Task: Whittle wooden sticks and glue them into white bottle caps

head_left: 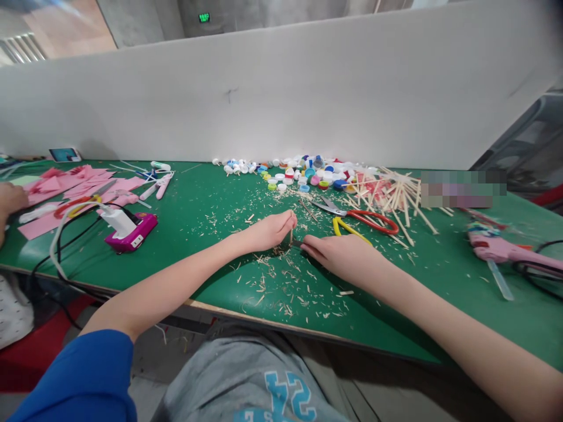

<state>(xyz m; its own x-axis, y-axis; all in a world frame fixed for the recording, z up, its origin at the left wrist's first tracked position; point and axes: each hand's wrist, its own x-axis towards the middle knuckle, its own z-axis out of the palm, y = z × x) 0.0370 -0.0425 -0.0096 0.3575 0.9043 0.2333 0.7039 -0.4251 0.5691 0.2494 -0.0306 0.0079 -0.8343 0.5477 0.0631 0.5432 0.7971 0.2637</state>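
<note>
My left hand (275,230) is closed, pinching a short thin wooden stick (291,235) that points down toward the table. My right hand (338,254) is closed around a small dark-bladed knife (297,243), most of it hidden by the fingers. The blade's tip lies beside the lower part of the stick; I cannot tell whether they touch. Wood shavings (288,287) are scattered on the green table (211,202) below and around both hands. Just beyond my right hand lie open scissors (373,221) with red and yellow handles.
Bottle caps (310,173) in many colours are heaped against the grey partition (281,99). Wooden sticks (407,202) lie right of them. A pink glue gun (497,249) sits far right. At left are a purple power strip (136,234), pink paper (83,181) and another person's hand (12,199).
</note>
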